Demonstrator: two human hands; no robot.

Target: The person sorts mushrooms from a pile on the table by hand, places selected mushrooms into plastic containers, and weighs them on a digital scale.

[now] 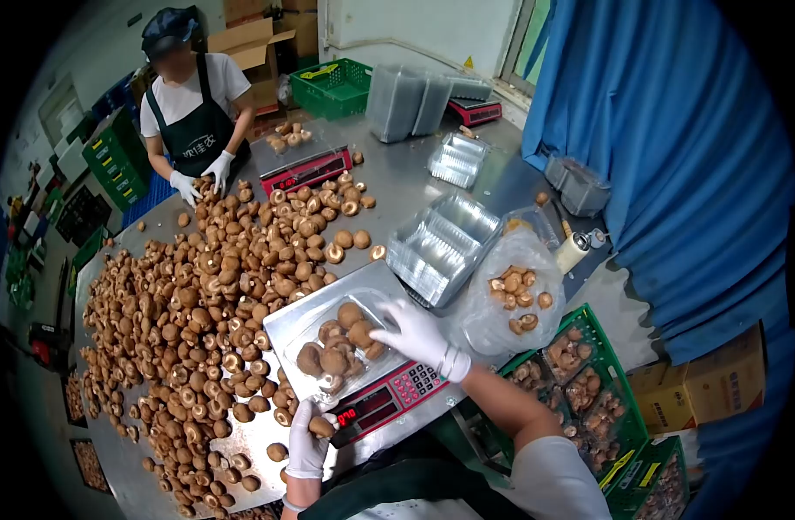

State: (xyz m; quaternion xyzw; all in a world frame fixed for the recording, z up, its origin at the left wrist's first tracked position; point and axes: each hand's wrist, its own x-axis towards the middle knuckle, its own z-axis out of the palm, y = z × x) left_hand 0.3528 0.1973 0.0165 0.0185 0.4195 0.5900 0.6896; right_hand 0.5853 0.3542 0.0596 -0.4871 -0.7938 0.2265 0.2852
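Observation:
A clear plastic tray holding several brown mushrooms sits on the steel pan of a digital scale with a red front and lit display. My gloved right hand is at the tray's right side, fingers stretched out and apart beside the mushrooms. Below the scale's left corner, my gloved left hand has its fingers round a single mushroom. A large heap of loose mushrooms spreads over the metal table to the left of the scale.
Stacked clear trays and a plastic bag of mushrooms lie right of the scale. Green crates with packed trays stand at lower right. Across the table, a co-worker handles mushrooms near another scale. A blue curtain hangs at right.

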